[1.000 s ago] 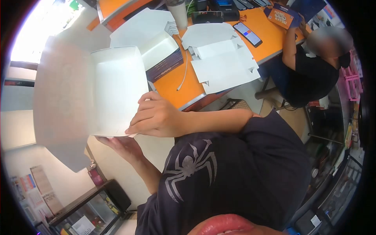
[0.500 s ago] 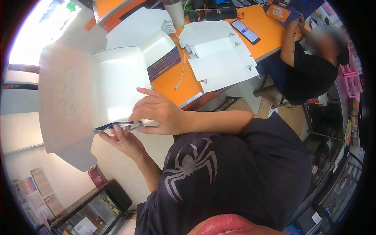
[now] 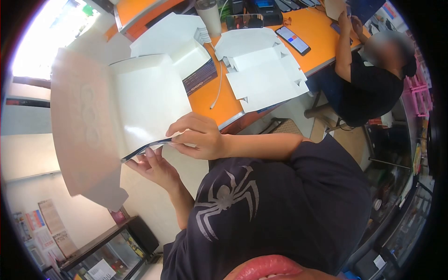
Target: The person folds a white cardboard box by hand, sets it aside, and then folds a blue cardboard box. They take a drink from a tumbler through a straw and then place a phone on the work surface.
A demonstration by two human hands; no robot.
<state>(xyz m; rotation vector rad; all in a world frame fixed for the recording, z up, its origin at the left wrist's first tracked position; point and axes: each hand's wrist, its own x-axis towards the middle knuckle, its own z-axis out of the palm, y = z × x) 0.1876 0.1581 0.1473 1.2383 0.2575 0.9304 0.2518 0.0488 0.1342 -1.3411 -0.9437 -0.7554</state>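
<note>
A partly folded cardboard box [image 3: 149, 98], white inside, is held up at the near edge of the table, its wide lid flap [image 3: 86, 121] standing out to the left. My left hand [image 3: 158, 170] grips its near side wall from below, thumb against the dark printed outer face. At the near right corner, the fingers of my right hand [image 3: 198, 137] are closed on the same wall's edge. Exactly how the tabs sit under those fingers is hidden. Behind it, another open white box [image 3: 191, 58] with a dark printed side rests on the table.
The orange table [image 3: 224, 114] carries a flat box blank [image 3: 266, 70], a phone [image 3: 293, 40], a white cable [image 3: 218, 88] and a tall cup [image 3: 208, 17]. At the right, a person in a black shirt [image 3: 368, 88] handles cardboard. A glass-fronted cabinet [image 3: 112, 252] stands lower left.
The box has tilted and shifted slightly right, its lid flap swinging with it. My right hand has moved lower on the near corner, fingers now pinching the wall. The other person's cardboard has turned.
</note>
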